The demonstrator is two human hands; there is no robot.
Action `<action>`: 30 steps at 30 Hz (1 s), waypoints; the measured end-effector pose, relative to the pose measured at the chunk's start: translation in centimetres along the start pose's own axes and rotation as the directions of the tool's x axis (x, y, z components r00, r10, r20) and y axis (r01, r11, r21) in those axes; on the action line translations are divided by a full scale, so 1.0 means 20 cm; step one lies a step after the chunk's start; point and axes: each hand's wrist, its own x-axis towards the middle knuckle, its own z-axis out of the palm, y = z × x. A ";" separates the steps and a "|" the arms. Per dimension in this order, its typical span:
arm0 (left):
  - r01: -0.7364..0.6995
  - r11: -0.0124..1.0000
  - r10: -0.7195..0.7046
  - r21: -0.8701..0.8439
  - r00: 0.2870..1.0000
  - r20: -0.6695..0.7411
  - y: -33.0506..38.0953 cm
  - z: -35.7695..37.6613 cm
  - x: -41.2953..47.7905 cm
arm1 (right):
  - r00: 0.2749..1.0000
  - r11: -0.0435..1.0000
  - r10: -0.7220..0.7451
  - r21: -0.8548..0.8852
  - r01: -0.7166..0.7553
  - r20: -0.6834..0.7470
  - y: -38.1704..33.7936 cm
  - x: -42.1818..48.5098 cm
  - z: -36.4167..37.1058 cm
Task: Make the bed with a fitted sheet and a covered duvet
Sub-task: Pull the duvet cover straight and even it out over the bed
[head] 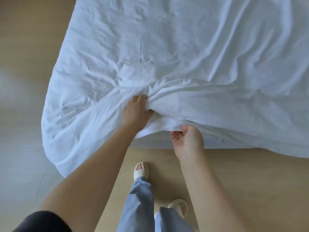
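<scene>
A person's left hand [136, 108] grips a bunched fold of the white duvet cover [184, 56], which lies rumpled across the bed and drapes toward the wooden floor [250, 173]. The right hand [188, 139] pinches its near hem just beside.

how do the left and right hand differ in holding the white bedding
The left hand grips a bunched fold on top of the bedding, knuckles up; the right hand pinches its hanging edge, palm showing. The left reaches farther in than the right. Both hold the bedding.
</scene>
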 end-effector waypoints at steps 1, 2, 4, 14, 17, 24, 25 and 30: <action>0.093 0.993 -0.100 -0.079 0.991 -0.084 -0.04 0.04 -0.06 | 1.000 1.000 0.003 -0.015 -0.003 0.007 -0.01 0.03 0.02; 0.186 0.964 -0.217 -0.188 0.962 -0.163 -0.07 0.08 -0.13 | 1.000 1.000 0.005 -0.030 -0.005 0.019 -0.01 0.07 0.05; 0.429 0.777 -0.504 -0.460 0.863 -0.046 -0.11 0.18 -0.31 | 0.998 0.999 0.009 -0.054 -0.006 0.054 -0.03 0.11 0.12; 0.141 -0.674 -0.458 -0.725 0.690 0.560 -0.16 0.09 0.06 | 0.994 0.995 -0.041 -0.089 0.051 0.102 -0.13 0.22 0.40; 0.146 -0.518 -0.666 -0.843 0.549 0.505 -0.20 -0.05 0.14 | 0.996 0.978 -0.051 -0.196 0.065 0.077 -0.14 0.30 0.45; 0.219 0.111 -0.731 -0.970 0.679 0.070 -0.26 -0.42 0.33 | 0.847 0.544 -0.429 -0.658 0.521 0.316 -0.01 0.29 0.46; 0.231 0.181 -0.708 -0.956 0.705 0.036 -0.26 -0.46 0.38 | 0.714 0.279 -0.504 -0.690 0.667 0.486 0.01 0.27 0.44; 0.260 0.817 -0.429 -0.515 0.871 -0.241 -0.35 -0.64 0.63 | 0.385 -0.550 -0.398 -0.552 0.627 0.833 0.02 0.32 0.47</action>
